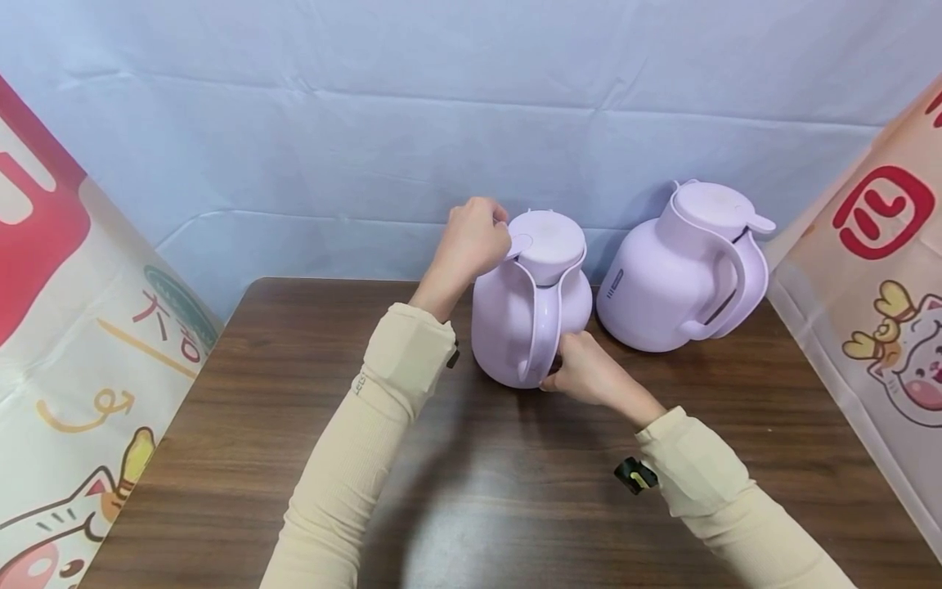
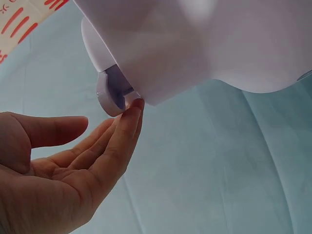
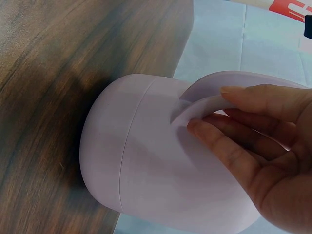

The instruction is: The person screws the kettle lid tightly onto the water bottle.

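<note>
A lilac thermos jug point(image 1: 496, 323) with a round lid point(image 1: 555, 233) stands upright on the table, its handle point(image 1: 546, 323) facing me. Beside the neck is my left hand point(image 1: 471, 241). The left wrist view has its fingertips point(image 2: 134, 107) right at the lid's protruding tab point(image 2: 109, 95), while the thumb stays apart from the jug. Low on the handle, my right hand point(image 1: 592, 372) pinches it between thumb and fingers, as the right wrist view shows at the handle's lower end point(image 3: 202, 108).
A second lilac thermos jug point(image 1: 655, 278) stands to the right, close to the first, with its handle turned rightward. The dark wooden table point(image 1: 294, 393) meets a pale blue cloth point(image 1: 353, 131) at the back. Printed cloths point(image 1: 883, 327) hang at both sides.
</note>
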{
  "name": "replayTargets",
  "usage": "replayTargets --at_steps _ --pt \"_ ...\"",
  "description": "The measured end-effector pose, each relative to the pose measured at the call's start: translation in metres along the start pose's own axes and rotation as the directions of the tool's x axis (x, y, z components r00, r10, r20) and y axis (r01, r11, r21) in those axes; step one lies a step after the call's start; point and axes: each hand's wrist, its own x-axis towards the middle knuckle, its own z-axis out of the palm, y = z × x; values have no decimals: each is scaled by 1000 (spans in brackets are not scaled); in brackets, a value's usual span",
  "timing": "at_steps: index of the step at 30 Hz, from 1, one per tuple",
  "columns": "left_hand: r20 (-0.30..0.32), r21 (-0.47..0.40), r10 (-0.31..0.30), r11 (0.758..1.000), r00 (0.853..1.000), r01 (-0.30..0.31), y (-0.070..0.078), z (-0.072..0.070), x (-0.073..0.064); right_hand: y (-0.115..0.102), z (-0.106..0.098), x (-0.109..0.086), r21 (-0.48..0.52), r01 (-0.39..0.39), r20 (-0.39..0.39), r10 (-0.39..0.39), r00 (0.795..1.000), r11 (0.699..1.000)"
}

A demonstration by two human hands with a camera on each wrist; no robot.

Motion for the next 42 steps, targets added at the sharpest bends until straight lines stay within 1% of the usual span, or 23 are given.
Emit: replayTargets --at_steps 7,13,18,22,27,32,39,42 --pt "21 13 5 1000 1000 -6 0 0 6 0 0 0 1 -1 5 1 1000 1000" --pt "70 7 7 1000 998 -8 1 2 10 0 0 0 2 0 3 0 1000 1000" --pt "92 8 30 1000 995 -30 1 4 12 0 0 0 -2 5 -2 -5 1000 1000" --pt "97 2 43 999 994 -43 0 4 12 0 1 -1 0 9 -7 -9 1000 1000" --pt "82 -14 26 1000 996 -25 -1 3 10 1 1 -1 -3 13 -12 -13 1000 1000" --pt "47 -14 0 1000 999 1 -1 1 5 1 1 0 -3 13 -10 -13 1000 1000" --pt "-10 -16 9 1000 1000 -9 -1 -3 -4 1 1 0 0 9 -2 -9 1000 1000" --pt "-18 -18 17 1000 1000 -18 0 -5 -8 1 1 0 2 10 -3 -10 1000 1000"
